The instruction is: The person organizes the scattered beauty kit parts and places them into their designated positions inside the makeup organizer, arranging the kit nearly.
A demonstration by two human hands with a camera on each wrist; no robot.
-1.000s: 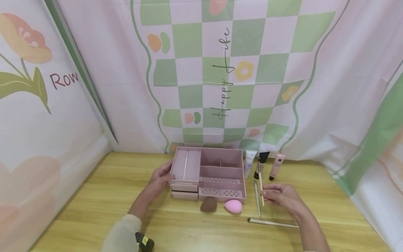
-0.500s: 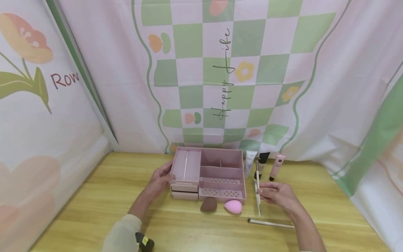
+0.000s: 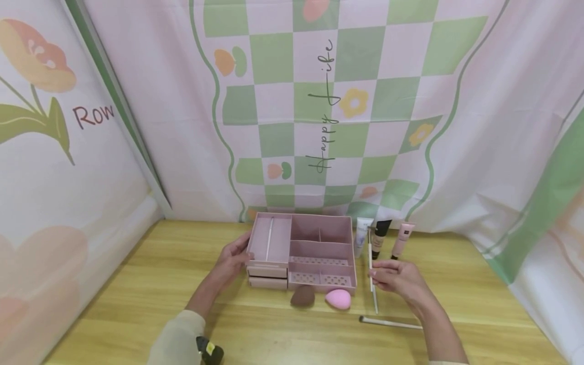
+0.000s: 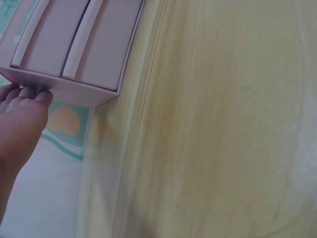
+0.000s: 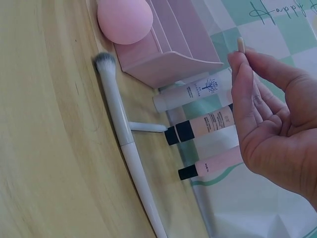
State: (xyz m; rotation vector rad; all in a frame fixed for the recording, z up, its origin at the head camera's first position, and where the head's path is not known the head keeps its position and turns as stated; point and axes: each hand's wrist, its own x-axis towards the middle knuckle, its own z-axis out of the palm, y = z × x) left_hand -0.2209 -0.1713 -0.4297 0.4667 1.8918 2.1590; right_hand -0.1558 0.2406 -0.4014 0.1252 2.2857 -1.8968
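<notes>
My left hand (image 3: 243, 258) rests against the left side of a pink organizer (image 3: 319, 251); in the left wrist view its fingertips (image 4: 30, 92) touch the box's edge beside two drawer fronts (image 4: 74, 42). My right hand (image 3: 376, 276) pinches a thin pale brush (image 3: 369, 253) between thumb and fingers, holding it nearly upright just right of the organizer. In the right wrist view the brush's end (image 5: 241, 44) sticks out above the fingertips (image 5: 242, 74). A thin stick (image 3: 269, 235) lies in the organizer's left compartment.
A brown sponge (image 3: 302, 295) and a pink sponge (image 3: 338, 299) sit in front of the organizer. Two brushes (image 3: 375, 301) (image 3: 390, 323) lie on the wooden table (image 3: 137, 284). Three tubes (image 3: 362, 233) (image 3: 380, 234) (image 3: 402, 238) stand against the cloth backdrop.
My right hand has moved left toward the organizer with the brush, which swung from a tilt to nearly upright. The left hand has stayed put.
</notes>
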